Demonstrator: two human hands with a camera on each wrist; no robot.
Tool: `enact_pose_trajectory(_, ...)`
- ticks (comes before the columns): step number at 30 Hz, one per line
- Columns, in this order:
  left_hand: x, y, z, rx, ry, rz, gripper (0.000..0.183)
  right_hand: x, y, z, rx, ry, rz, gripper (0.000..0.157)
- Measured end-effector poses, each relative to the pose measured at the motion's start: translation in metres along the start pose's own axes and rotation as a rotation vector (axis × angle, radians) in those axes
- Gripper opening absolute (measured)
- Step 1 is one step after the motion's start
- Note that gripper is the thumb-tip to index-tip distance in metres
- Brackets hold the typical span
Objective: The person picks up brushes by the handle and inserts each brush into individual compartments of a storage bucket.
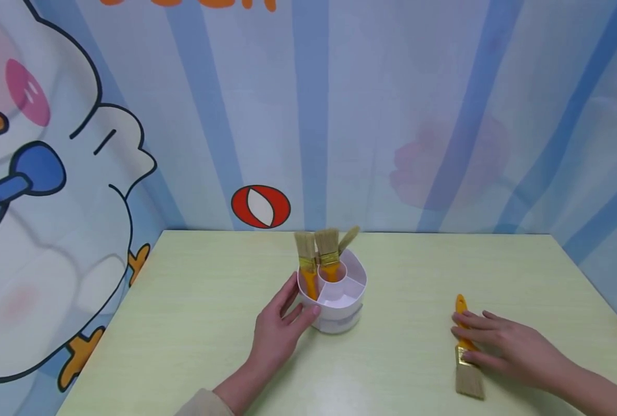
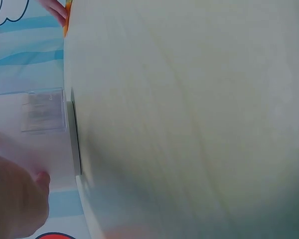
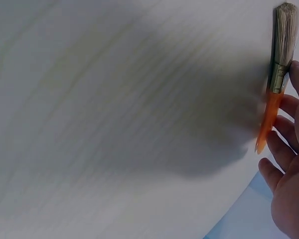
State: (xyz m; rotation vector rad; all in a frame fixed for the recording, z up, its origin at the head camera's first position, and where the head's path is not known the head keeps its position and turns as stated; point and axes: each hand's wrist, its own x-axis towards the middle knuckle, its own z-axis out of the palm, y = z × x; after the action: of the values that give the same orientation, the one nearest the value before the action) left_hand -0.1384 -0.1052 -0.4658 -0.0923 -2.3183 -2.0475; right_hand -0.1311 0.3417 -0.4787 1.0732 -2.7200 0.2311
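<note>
My left hand (image 1: pixel 282 332) grips the left side of a white pen holder (image 1: pixel 334 312), thumb across its front and fingers on its far side. Inside the holder's compartments stand several paintbrushes, bristles up; one brush (image 1: pixel 309 283) has a yellow-orange handle and leans at the left. To the right, another flat paintbrush (image 1: pixel 469 378) lies on the table, bristles toward me. The fingers of my right hand (image 1: pixel 511 344) rest fairly straight over its orange handle, with the thumb at the metal band. In the right wrist view, fingertips touch that brush's handle (image 3: pixel 270 117).
The pale wood-grain table (image 1: pixel 194 300) ends at a blue-striped backdrop (image 1: pixel 355 127) along its far edge. A large cartoon bird (image 1: pixel 43 260) is printed on the backdrop at left. A clear panel (image 2: pixel 44 110) shows on the holder in the left wrist view.
</note>
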Motion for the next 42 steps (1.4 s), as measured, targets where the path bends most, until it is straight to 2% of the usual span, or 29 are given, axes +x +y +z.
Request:
enact_pose_trajectory(3,0.000,-0.001,-0.001,0.014,0.000,0.002,0.083,0.012,-0.004,0.002,-0.013,-0.009,0.004,0.045)
enact_pose_trajectory(10,0.002,-0.001,-0.003,0.024,-0.023,-0.015,0.085,0.044,-0.014,0.005,0.039,-0.036,0.031,0.045)
enact_pose_trajectory(15,0.005,-0.001,-0.007,0.046,-0.055,-0.010,0.085,0.060,-0.020,0.010,0.045,-0.018,0.043,0.045)
enact_pose_trajectory(20,0.009,-0.002,-0.012,0.072,-0.084,-0.016,0.085,0.069,-0.023,0.013,0.050,0.003,0.057,0.045)
enact_pose_trajectory(28,0.015,-0.002,-0.018,0.067,-0.145,-0.030,0.083,0.069,-0.020,0.006,0.062,-0.026,0.064,0.047)
enact_pose_trajectory(31,0.016,-0.001,-0.019,0.073,-0.165,-0.035,0.083,0.064,-0.015,0.000,0.053,-0.010,0.029,0.049)
enact_pose_trajectory(34,0.018,-0.001,-0.021,0.083,-0.180,-0.023,0.083,0.057,-0.010,-0.004,0.042,0.014,-0.043,0.051)
enact_pose_trajectory(39,0.020,-0.002,-0.024,0.075,-0.190,-0.008,0.081,0.053,-0.003,0.001,0.009,0.084,-0.235,0.047)
enact_pose_trajectory(42,0.022,-0.003,-0.025,0.067,-0.192,-0.011,0.081,0.054,0.001,0.009,-0.005,0.133,-0.318,0.045)
